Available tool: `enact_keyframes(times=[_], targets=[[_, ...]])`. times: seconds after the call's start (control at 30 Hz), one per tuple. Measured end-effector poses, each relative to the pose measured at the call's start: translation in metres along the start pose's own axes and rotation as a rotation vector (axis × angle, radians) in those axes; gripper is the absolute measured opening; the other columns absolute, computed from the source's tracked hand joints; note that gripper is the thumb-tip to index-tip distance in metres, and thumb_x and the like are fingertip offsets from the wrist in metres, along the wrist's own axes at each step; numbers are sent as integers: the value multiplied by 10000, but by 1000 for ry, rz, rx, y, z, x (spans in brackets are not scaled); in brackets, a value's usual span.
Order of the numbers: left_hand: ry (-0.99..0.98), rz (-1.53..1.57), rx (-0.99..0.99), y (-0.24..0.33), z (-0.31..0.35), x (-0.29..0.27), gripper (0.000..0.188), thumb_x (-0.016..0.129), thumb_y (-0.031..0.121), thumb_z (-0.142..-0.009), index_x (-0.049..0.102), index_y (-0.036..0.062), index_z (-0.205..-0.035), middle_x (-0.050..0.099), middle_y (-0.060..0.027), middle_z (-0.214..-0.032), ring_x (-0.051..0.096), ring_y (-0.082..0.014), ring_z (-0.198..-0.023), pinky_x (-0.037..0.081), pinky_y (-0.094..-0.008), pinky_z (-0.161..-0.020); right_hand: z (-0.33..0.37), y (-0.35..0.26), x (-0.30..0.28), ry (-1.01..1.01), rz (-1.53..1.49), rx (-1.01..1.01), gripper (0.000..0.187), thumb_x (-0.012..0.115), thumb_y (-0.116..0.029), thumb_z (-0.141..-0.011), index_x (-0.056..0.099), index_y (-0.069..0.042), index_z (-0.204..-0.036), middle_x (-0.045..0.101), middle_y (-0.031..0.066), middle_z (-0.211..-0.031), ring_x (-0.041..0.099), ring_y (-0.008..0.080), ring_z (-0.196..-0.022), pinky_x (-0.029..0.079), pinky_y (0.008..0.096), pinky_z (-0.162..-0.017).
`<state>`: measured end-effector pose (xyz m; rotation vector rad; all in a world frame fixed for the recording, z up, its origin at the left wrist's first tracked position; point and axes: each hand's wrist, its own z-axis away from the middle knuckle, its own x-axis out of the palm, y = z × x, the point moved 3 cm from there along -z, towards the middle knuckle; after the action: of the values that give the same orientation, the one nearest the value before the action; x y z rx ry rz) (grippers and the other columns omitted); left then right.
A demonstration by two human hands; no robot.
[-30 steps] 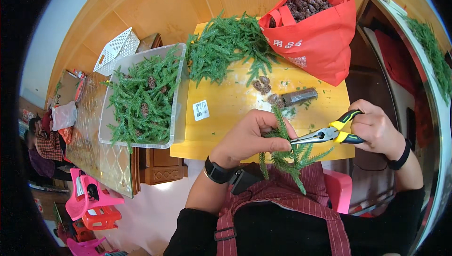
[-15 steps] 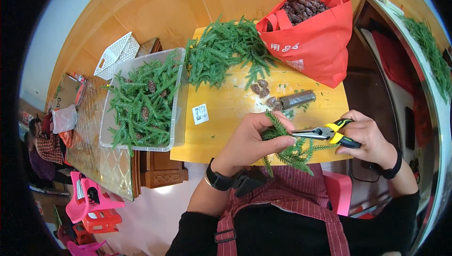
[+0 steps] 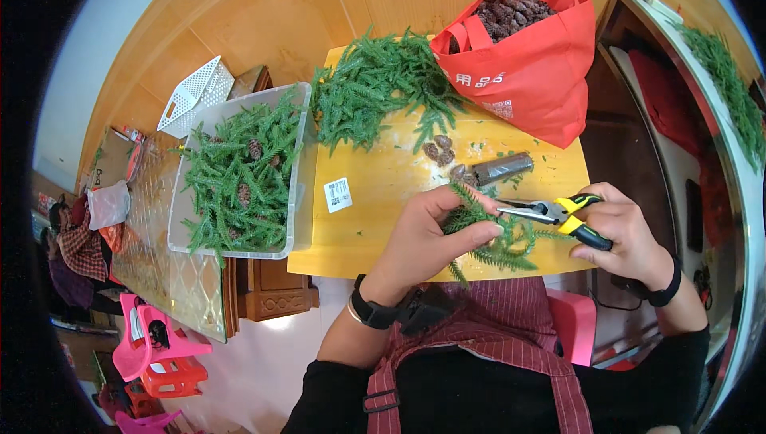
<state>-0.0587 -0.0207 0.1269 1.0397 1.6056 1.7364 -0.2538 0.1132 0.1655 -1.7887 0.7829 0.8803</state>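
My left hand [image 3: 435, 234] pinches a green artificial pine sprig [image 3: 507, 249] over the near edge of the yellow table. My right hand [image 3: 618, 226] is wrapped round the yellow-and-black handles of a pair of long-nose pliers [image 3: 544, 211]. The pliers' jaws point left and are parted a little, with their tips beside my left fingers. Whether anything lies between the tips is too small to tell. Just beyond my left hand are a few loose pine cones [image 3: 440, 149] and a dark bundle of thin wire-like strips [image 3: 503, 168].
A clear plastic bin [image 3: 302, 187] of pine sprigs and cones stands at the left. More green sprigs [image 3: 383, 87] are heaped at the table's back, beside a red bag [image 3: 531, 75] full of pine cones. A white label [image 3: 337, 195] lies on the yellow table [image 3: 359, 254]. Pink stools [image 3: 152, 346] stand lower left.
The pliers' handles have spread and the jaws have parted. The pine sprig has turned and risen slightly in my left hand.
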Motion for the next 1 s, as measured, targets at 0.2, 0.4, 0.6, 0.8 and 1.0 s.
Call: enact_keyframes(times=[0.2, 0.4, 0.6, 0.8, 1.0], targets=[[232, -426, 363, 7, 2, 2, 240, 705, -21, -697, 596, -2, -910, 609, -45, -880, 572, -104, -835, 455, -228, -740, 8, -10, 2, 64, 149, 67, 331, 737, -253, -646, 586, 15, -767, 605, 131, -811, 544, 354, -894, 440, 416, -796], [244, -299, 323, 2, 2, 2, 255, 695, -27, -710, 589, -5, -940, 612, -43, -899, 578, -98, -808, 471, -223, -718, 5, -14, -4, 79, 173, 64, 294, 747, -232, -625, 597, -14, -753, 631, 109, -846, 552, 328, -896, 450, 390, -790], [222, -188, 307, 3, 5, 0, 256, 676, -47, -720, 581, -8, -955, 605, -46, -892, 578, -100, -791, 476, -218, -698, 9, -17, -3, 52, 102, 56, 346, 717, -307, -684, 572, 2, -739, 578, 121, -757, 543, 339, -851, 444, 401, -751], [194, -81, 295, 6, 6, 0, 241, 672, -50, -720, 572, -1, -934, 596, -46, -897, 568, -99, -805, 465, -217, -715, 10, -14, 0, 18, 96, 77, 342, 723, -300, -676, 576, 1, -746, 569, 119, -715, 547, 335, -816, 441, 397, -756], [137, -15, 234, 6, 6, -2, 249, 695, -33, -700, 578, 9, -916, 598, -61, -918, 562, -123, -867, 442, -244, -783, 6, -9, 0, 12, 30, 58, 344, 728, -307, -673, 582, -3, -742, 563, 115, -700, 540, 332, -787, 435, 391, -755]])
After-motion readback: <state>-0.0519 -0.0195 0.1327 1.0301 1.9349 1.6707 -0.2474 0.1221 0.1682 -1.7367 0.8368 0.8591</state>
